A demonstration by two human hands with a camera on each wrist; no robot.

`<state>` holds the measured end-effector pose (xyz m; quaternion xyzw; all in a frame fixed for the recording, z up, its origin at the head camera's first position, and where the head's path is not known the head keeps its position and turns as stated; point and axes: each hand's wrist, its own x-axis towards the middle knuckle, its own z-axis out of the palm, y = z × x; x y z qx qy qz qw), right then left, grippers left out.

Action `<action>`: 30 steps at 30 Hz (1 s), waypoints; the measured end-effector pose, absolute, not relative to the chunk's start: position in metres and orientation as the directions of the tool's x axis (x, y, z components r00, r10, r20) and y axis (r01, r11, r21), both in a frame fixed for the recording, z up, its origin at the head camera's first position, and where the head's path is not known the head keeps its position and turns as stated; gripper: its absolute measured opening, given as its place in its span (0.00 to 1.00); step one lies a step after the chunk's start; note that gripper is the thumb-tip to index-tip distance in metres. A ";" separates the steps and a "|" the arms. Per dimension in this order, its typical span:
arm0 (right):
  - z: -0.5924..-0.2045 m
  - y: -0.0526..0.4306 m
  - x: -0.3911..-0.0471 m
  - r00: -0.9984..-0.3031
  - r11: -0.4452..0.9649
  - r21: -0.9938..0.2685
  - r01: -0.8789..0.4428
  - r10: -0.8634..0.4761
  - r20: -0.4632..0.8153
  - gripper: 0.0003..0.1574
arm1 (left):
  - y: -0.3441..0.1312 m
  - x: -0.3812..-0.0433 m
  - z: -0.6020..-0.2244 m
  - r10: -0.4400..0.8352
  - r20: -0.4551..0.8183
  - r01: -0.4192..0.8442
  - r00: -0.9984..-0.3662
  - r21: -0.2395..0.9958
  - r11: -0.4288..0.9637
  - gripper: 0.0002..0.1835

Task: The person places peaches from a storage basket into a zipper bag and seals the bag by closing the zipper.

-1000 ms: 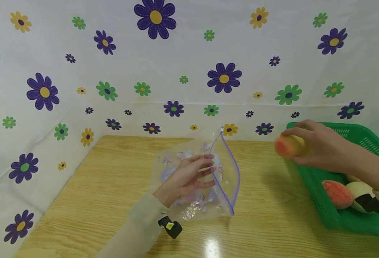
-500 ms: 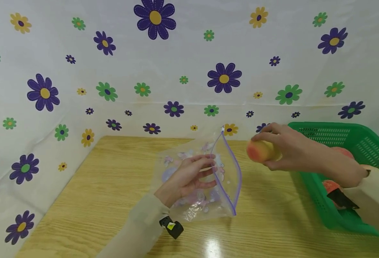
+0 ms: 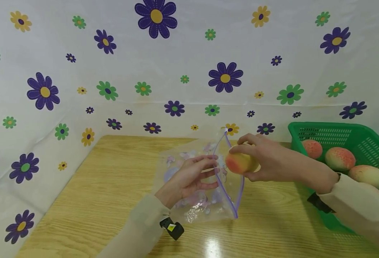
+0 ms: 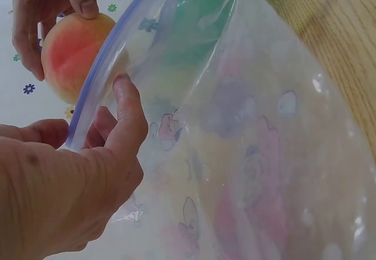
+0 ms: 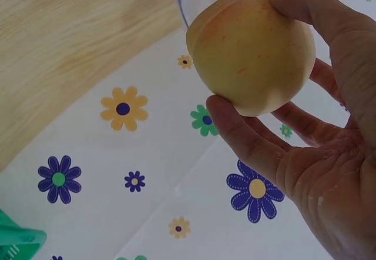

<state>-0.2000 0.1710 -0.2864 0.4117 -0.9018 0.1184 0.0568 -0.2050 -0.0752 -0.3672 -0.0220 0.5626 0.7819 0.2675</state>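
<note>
A clear zip bag (image 3: 197,213) with pastel prints and a purple zip edge lies tilted on the table, its mouth spread toward the right. My left hand (image 3: 187,179) holds the near side of that mouth, thumb and fingers on either side of the zip edge in the left wrist view. Between the thumb and fingertips of my right hand (image 3: 273,159) is a yellow-red peach (image 3: 237,163). It hangs at the bag's mouth, overlapping the zip edge in the head view. The right wrist view shows the peach's yellow side (image 5: 252,54); its red side faces the bag.
A green plastic basket (image 3: 324,124) with several more peaches (image 3: 340,158) stands on the right, partly behind the right forearm. The wooden table (image 3: 112,179) meets a flowered white sheet (image 3: 183,53) at the back and left.
My right hand has carried the peach leftward from over the basket's edge to the bag's mouth. More peaches in the basket have come into sight. My left hand and the bag have barely moved.
</note>
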 end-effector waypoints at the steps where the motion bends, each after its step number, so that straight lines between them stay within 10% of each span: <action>1: -0.287 0.169 -0.200 -0.658 0.636 -0.168 -0.753 -0.728 0.194 0.37 | -0.075 -0.205 -0.368 0.394 -0.337 -0.444 -0.855 0.868 -0.222 0.23; 30: -0.307 0.149 -0.203 -0.655 0.669 -0.082 -0.739 -0.741 -0.146 0.30 | -0.082 -0.204 -0.357 0.373 -0.295 -0.412 -0.880 0.864 -0.289 0.21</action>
